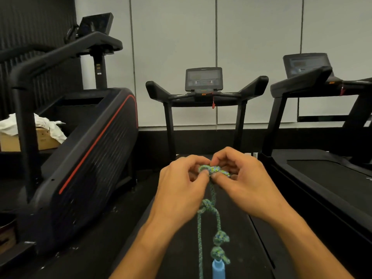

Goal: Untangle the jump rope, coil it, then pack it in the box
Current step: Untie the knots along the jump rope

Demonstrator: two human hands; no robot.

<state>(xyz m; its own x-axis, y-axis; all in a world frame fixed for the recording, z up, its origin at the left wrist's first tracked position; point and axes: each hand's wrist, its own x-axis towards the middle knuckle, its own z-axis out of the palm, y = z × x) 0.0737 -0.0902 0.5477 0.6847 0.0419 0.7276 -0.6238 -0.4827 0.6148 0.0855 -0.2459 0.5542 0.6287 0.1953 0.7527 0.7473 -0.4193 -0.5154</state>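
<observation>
**Knotted rope held between both hands**

Rope (213, 171), braided green and blue, sits bunched in a knot between the two hands, held up over a treadmill belt (181, 238). The left hand (181, 184) pinches the knot's left side with thumb and curled fingers; the right hand (243, 178) pinches the right side the same way, fingertips of both almost touching. Below the hands two strands hang down through three more knots, ending beside a light blue handle (218, 268) at the bottom edge. Beyond the hands stands the treadmill's console (203, 79). Left of the hands is a black stair machine (90, 148), with a cardboard box (43, 140) under white cloth behind it. Right of the hands is a second treadmill (322, 178).
</observation>
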